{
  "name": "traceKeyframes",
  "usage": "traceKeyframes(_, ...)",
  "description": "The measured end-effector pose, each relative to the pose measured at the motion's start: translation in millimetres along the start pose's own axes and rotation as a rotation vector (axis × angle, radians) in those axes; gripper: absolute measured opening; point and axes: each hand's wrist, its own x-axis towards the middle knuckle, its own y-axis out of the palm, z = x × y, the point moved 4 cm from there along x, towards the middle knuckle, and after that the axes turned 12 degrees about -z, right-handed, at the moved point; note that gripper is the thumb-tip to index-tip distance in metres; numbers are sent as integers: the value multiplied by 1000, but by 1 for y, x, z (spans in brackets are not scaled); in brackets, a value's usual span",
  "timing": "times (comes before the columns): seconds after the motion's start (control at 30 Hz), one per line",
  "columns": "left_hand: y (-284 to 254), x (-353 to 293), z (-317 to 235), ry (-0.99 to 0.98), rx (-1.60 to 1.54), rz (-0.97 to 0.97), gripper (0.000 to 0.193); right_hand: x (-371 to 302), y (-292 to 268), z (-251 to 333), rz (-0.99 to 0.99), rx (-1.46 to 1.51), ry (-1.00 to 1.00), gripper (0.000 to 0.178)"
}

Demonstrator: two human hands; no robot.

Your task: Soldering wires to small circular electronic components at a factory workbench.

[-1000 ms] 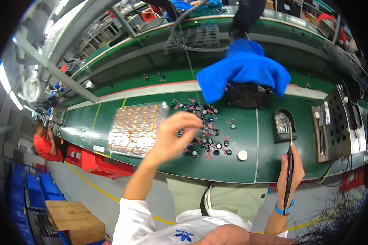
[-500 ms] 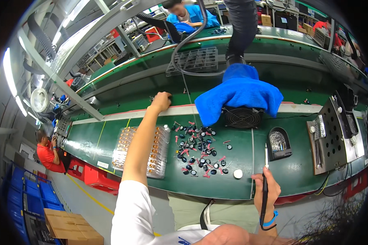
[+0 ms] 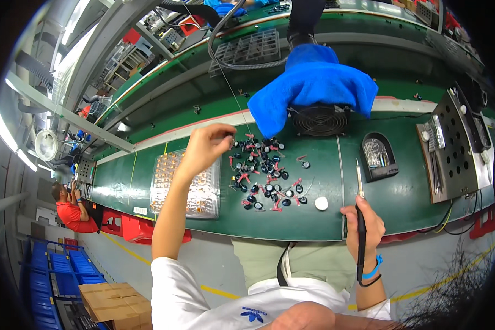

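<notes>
My left hand (image 3: 208, 147) hovers by the far right corner of the clear plastic tray (image 3: 209, 206), fingers drawn together at the tip. Something small and dark shows at the fingertips, too small to name. My right hand (image 3: 370, 223) grips a soldering iron (image 3: 361, 228) by its black handle, its pale tip pointing away from me. Between the hands lies a loose pile of small round black parts with red and black leads (image 3: 267, 173). Small orange-coloured pieces sit in rows in the tray. A round white lump (image 3: 321, 203) rests near the bench's front edge.
A fan (image 3: 320, 120) under a blue cloth (image 3: 316, 80) stands behind the pile. To the right are a black holder (image 3: 378, 157) with metal shavings and a perforated metal box (image 3: 451, 148). A conveyor (image 3: 165, 118) runs beyond the bench; someone in red (image 3: 74, 209) sits far left.
My left hand has come back from the conveyor to above the tray's corner. My right hand still holds the soldering iron nearly in place. The view has tilted down.
</notes>
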Motion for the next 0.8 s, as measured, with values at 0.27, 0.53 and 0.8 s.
traceKeyframes(0.27, 18, -88, -48, 302, 53, -30, 18, -4, 1, 0, 13, -26, -4, 36)
traceKeyframes(0.53, 70, -124, -46, 70, -586, -147, 19, -4, 0, 8, 47, 12, 20, 39)
traceKeyframes(0.8, 112, -117, -71, 264, -591, -151, 19, -4, 1, 11, 149, 4, 19, 27)
